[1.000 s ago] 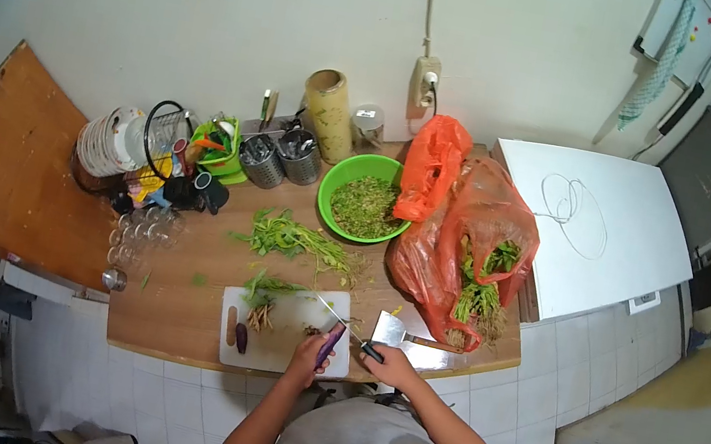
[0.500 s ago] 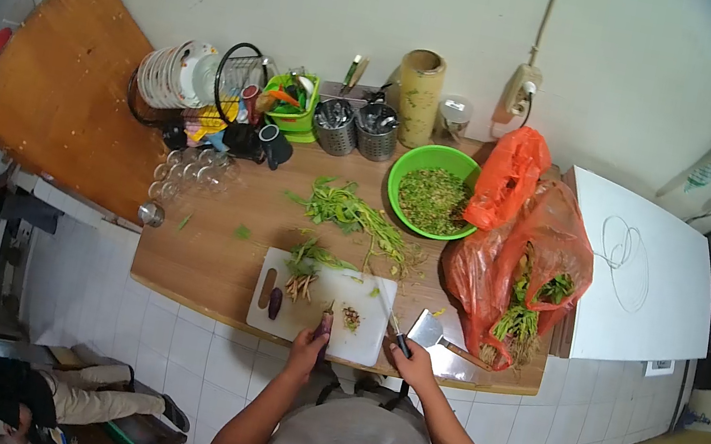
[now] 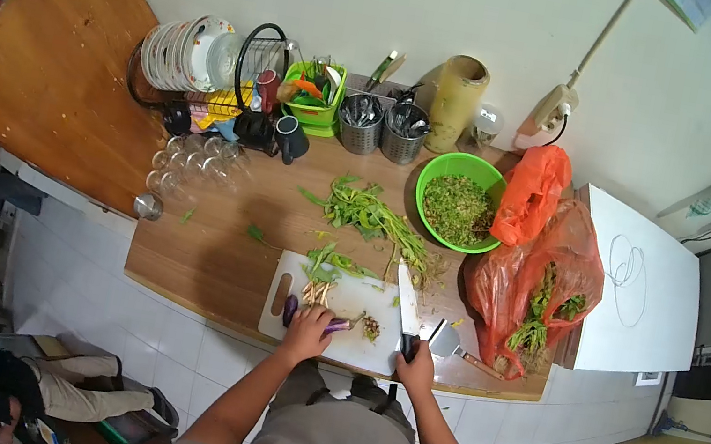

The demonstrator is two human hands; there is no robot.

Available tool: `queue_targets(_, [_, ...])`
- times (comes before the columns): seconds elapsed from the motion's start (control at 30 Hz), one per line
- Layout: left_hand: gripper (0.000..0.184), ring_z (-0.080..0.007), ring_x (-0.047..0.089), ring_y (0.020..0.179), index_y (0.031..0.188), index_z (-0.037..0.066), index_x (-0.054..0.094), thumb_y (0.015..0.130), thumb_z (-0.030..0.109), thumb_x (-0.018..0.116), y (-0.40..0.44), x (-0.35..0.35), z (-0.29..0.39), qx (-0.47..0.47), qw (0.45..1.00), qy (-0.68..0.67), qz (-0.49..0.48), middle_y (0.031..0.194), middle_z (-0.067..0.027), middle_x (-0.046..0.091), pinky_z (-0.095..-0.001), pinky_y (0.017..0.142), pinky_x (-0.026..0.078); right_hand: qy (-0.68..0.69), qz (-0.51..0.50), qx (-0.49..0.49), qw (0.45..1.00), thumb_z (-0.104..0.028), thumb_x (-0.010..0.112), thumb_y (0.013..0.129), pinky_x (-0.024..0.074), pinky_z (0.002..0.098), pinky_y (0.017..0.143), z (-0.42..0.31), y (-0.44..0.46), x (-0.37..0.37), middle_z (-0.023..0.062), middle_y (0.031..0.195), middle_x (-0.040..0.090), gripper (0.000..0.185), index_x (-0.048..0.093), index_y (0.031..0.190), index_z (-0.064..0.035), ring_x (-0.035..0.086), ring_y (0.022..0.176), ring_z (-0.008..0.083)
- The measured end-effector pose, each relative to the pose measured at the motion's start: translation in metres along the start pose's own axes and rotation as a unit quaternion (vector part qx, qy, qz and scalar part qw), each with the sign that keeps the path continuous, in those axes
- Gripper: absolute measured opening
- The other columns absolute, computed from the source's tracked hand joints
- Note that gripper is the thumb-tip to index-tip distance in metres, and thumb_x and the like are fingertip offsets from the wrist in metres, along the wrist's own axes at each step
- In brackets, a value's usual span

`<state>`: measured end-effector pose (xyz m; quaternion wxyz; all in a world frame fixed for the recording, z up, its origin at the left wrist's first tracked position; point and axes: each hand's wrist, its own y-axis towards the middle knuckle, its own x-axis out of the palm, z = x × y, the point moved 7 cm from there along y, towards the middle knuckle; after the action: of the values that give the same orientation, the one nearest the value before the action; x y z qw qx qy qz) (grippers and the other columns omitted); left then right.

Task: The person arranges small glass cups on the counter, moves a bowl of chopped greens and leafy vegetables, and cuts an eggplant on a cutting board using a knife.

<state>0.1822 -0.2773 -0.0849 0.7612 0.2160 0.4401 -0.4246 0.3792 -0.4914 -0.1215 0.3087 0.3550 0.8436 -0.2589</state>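
My left hand (image 3: 307, 333) is closed over a small purple eggplant (image 3: 339, 325), whose stem end points right on the white cutting board (image 3: 343, 347). Another purple eggplant (image 3: 290, 309) lies just left of those fingers, close to the board's handle slot. My right hand (image 3: 416, 369) grips the black handle of a kitchen knife (image 3: 406, 296), its broad blade pointing away from me over the board's right edge. Chopped bits (image 3: 370, 326) sit right of the held eggplant. Behind my left hand, leafy greens with pale stems (image 3: 321, 275) rest on the board.
More leafy greens (image 3: 366, 214) lie behind the board. A green bowl (image 3: 418, 210) of chopped greens and a red plastic bag (image 3: 496, 285) stand to the right. A wide-bladed scraper (image 3: 447, 341) is beside the knife. Drinking glasses (image 3: 184, 168) and a dish rack (image 3: 243, 79) occupy the left.
My left hand has brought the eggplant from upright at the board's front edge down onto the board, turned sideways. The knife blade has swung to point more straight ahead. The view has shifted.
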Motion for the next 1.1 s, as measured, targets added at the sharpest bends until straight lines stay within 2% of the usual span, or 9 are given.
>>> queue_targets(0.1, [0.039,-0.0316,0.055,0.110,0.117,0.011,0.061,0.083,0.028,0.068,0.010,-0.008,-0.005,0.048,0.998,0.001,-0.038,0.113,-0.0108,0.058,-0.0464,0.094,0.040,-0.055,-0.019,0.064,0.996,-0.021,0.078,0.074,0.0523,0.0460,0.082,-0.016,0.005,0.004,0.0229,0.100,0.067,0.047,0.056,0.110,-0.0001,0.066,0.094,0.0394])
queue_targets(0.27, [0.037,-0.0319,0.054,0.110,0.114,0.010,0.061,0.083,0.029,0.069,0.018,-0.005,-0.022,0.102,0.993,-0.025,-0.059,0.111,-0.0113,0.057,-0.0464,0.094,0.040,-0.079,0.042,0.060,0.994,-0.020,0.079,0.073,0.0506,0.0450,0.082,-0.029,0.003,0.023,0.0193,0.099,0.063,0.042,0.059,0.104,-0.0004,0.062,0.092,0.0365])
queue_targets(0.33, [0.038,-0.0320,0.054,0.110,0.114,0.009,0.061,0.083,0.030,0.069,0.021,-0.006,-0.026,0.145,0.985,-0.051,-0.079,0.110,-0.0129,0.057,-0.0468,0.095,0.041,-0.104,0.108,0.016,0.989,-0.017,0.078,0.072,0.0489,0.0455,0.084,-0.055,-0.002,0.023,0.0193,0.104,0.061,0.042,0.058,0.106,-0.0019,0.060,0.096,0.0365])
queue_targets(0.5, [0.036,-0.0356,0.058,0.103,0.112,0.008,0.061,0.084,0.030,0.069,0.034,-0.016,-0.042,0.189,0.968,-0.135,-0.092,0.109,-0.0160,0.057,-0.0472,0.089,0.047,-0.080,0.116,-0.027,0.990,-0.013,0.076,0.070,0.0476,0.0456,0.088,-0.113,-0.014,0.045,0.0200,0.108,0.059,0.044,0.057,0.109,-0.0036,0.057,0.102,0.0385])
queue_targets(0.57, [0.029,-0.0374,0.061,0.097,0.105,0.008,0.063,0.084,0.028,0.069,0.042,-0.020,-0.059,0.127,0.978,-0.149,-0.077,0.104,-0.0167,0.059,-0.0477,0.082,0.051,-0.068,0.124,-0.048,0.989,-0.012,0.075,0.070,0.0469,0.0455,0.091,-0.137,-0.017,0.057,0.0198,0.106,0.059,0.043,0.058,0.108,-0.0044,0.056,0.104,0.0395])
queue_targets(0.73, [0.018,-0.0370,0.064,0.083,0.092,0.008,0.065,0.083,0.025,0.067,0.060,-0.037,-0.097,0.091,0.988,-0.117,-0.043,0.088,-0.0134,0.064,-0.0495,0.075,0.052,-0.045,0.112,-0.062,0.991,-0.012,0.076,0.070,0.0471,0.0448,0.091,-0.169,-0.017,0.079,0.0185,0.106,0.060,0.039,0.060,0.105,-0.0048,0.057,0.103,0.0391])
queue_targets(0.87, [0.020,-0.0360,0.065,0.071,0.082,0.005,0.064,0.084,0.025,0.067,0.060,-0.031,-0.140,0.000,0.976,-0.213,-0.046,0.078,-0.0147,0.066,-0.0464,0.064,0.052,-0.091,-0.012,-0.040,0.995,-0.017,0.077,0.070,0.0455,0.0456,0.093,-0.167,-0.019,0.106,0.0154,0.110,0.062,0.038,0.065,0.104,-0.0068,0.057,0.107,0.0369])
queue_targets(0.93, [0.021,-0.0363,0.065,0.071,0.079,0.005,0.064,0.084,0.026,0.067,0.060,-0.028,-0.159,-0.001,0.980,-0.194,-0.030,0.076,-0.0156,0.066,-0.0451,0.063,0.052,-0.142,-0.029,-0.063,0.987,-0.022,0.078,0.069,0.0389,0.0503,0.103,-0.177,-0.024,0.112,0.0166,0.124,0.058,0.049,0.064,0.113,-0.0081,0.052,0.120,0.0365])
queue_targets(1.1, [0.034,-0.0365,0.066,0.070,0.076,0.005,0.068,0.083,0.039,0.070,0.042,-0.032,-0.164,-0.040,0.977,-0.174,-0.116,0.072,-0.0177,0.067,-0.0465,0.063,0.052,-0.261,-0.034,-0.137,0.955,-0.025,0.079,0.067,0.0246,0.0600,0.113,-0.217,-0.022,0.118,0.0199,0.142,0.045,0.064,0.059,0.126,-0.0101,0.037,0.137,0.0386])
